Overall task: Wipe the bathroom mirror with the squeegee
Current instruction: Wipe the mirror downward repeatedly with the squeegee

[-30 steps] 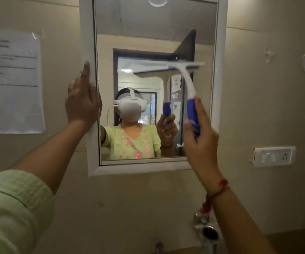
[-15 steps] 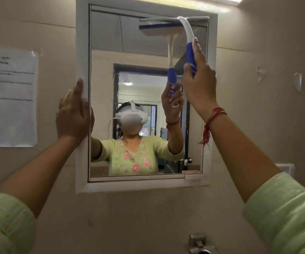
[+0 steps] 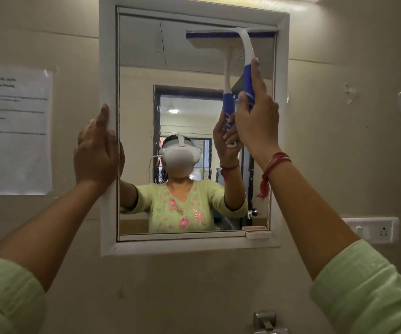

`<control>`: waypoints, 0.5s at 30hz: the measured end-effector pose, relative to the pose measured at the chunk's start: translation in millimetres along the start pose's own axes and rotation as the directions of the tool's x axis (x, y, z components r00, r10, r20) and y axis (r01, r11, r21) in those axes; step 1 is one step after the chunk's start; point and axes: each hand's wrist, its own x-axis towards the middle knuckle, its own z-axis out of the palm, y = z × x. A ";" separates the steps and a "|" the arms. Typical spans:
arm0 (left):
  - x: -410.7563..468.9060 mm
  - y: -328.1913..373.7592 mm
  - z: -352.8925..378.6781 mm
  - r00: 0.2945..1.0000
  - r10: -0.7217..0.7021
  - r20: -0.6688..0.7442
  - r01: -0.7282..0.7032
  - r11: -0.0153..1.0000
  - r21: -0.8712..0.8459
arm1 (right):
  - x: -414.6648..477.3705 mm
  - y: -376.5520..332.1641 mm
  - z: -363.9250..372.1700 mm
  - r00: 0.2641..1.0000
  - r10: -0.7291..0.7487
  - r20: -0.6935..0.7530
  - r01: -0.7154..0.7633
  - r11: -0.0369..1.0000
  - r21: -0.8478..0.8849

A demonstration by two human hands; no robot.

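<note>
My right grip (image 3: 254, 121) is wrapped around the blue handle of the squeegee (image 3: 248, 68), index finger stretched up along it. The blade (image 3: 209, 31) lies flat along the top edge of the mirror (image 3: 141, 116), in the upper right of the frame. My left grip (image 3: 96, 153) holds nothing. It lies with straight fingers against the left side of the white mirror frame (image 3: 108, 68), at centre left, bracing it.

I judge this to be the start of a downward pull on the right half of the glass. To do it well I would press the blade evenly across its whole width, tilt the handle slightly away from the glass, and draw straight down in 1 unbroken stroke to the bottom rail. The small white ledge (image 3: 258, 235) at the lower right of the frame will stop the blade early on that side, so I would ease off there. The left half looks untouched, so the next pass should overlap this one. Whether the glass is wet, I cannot tell.

The mirror hangs on a beige wall (image 3: 339, 141). A printed paper notice (image 3: 14, 128) is taped at the left, and a white switch plate (image 3: 372, 230) sits at the right. A metal tap (image 3: 265, 321) shows at the bottom edge.
</note>
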 end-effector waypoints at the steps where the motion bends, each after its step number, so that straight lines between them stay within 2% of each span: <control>1: 0.3 0.3 -0.7 1.000 -0.002 0.000 0.002 1.000 0.000 | 0.0 -0.9 1.8 1.000 0.003 -0.001 -0.003 1.000 0.005; 8: 1.5 -1.0 -1.1 1.000 -0.009 0.008 0.009 1.000 0.000 | -41.0 9.0 -5.2 0.996 0.053 0.070 -0.051 0.998 -0.026; 15: 0.2 0.3 -1.6 1.000 -0.008 0.014 0.008 1.000 -0.019 | -23.3 0.2 -7.1 0.998 0.046 0.037 -0.045 0.999 -0.021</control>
